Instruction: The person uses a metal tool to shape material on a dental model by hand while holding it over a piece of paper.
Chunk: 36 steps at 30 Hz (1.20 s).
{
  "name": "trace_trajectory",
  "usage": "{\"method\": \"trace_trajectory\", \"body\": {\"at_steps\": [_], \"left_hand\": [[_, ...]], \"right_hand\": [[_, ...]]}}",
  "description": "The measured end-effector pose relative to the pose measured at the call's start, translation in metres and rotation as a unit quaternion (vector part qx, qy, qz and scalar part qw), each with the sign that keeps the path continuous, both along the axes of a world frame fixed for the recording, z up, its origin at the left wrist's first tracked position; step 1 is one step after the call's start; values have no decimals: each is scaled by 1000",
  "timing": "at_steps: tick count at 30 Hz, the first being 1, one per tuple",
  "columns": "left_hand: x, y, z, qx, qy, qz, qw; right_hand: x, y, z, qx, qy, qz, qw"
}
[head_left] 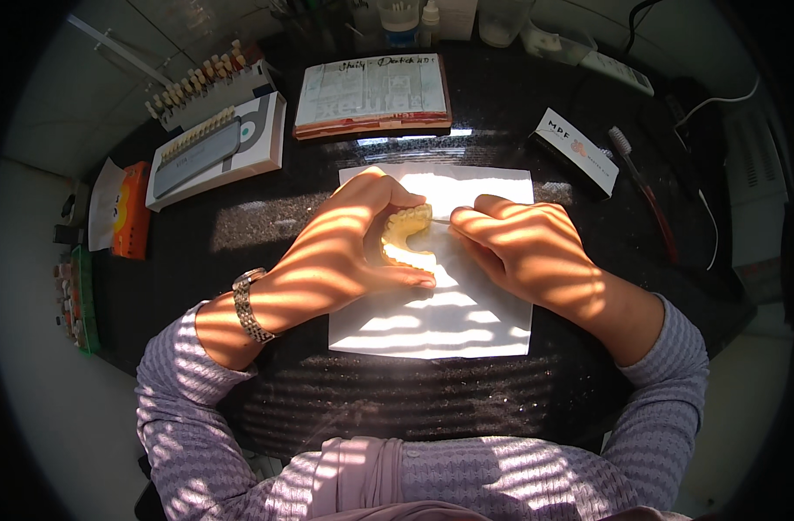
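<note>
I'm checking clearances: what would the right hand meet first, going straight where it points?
Probably the dental model in the left hand; the thin tool in the right hand points there, though depth is unclear.

Cannot see all of the yellowish, horseshoe-shaped dental model (pixel 395 233) behind left fingers (pixel 390 187), nor identify the slim grey tool (pixel 440 220) within right fingers (pixel 472 222).

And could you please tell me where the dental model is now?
In the head view, the dental model is near the centre, held in the left hand over the white paper, with the right hand to its right.
</note>
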<state>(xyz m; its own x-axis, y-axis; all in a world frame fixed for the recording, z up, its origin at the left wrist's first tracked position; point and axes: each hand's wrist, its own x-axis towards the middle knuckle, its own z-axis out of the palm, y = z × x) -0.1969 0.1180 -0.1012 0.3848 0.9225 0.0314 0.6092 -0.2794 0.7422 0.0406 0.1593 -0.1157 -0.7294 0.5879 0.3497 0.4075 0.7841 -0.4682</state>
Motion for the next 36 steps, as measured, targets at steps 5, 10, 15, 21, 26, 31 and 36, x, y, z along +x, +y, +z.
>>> {"method": "trace_trajectory", "body": {"at_steps": [5,10,15,21,26,31,36], "left_hand": [[0,0,-2,1,-13,2,1000],[-1,0,-1,-17,-28,2,999],[0,0,3,-23,-16,1,1000],[0,0,3,-21,-19,-3,1000],[0,1,4,-21,-19,-3,1000],[1,2,-1,-18,-30,2,999],[0,1,0,-3,-11,-2,1000]], "right_hand": [[-3,-1,7,-19,-31,1,999],[-3,4,8,-32,-70,12,997],[-2,4,5,-15,-46,-4,999],[-2,-2,8,7,-35,3,999],[-5,1,17,-44,-72,6,996],[-6,8,20,-71,-68,29,995],[-4,8,15,-76,-88,16,993]]}}
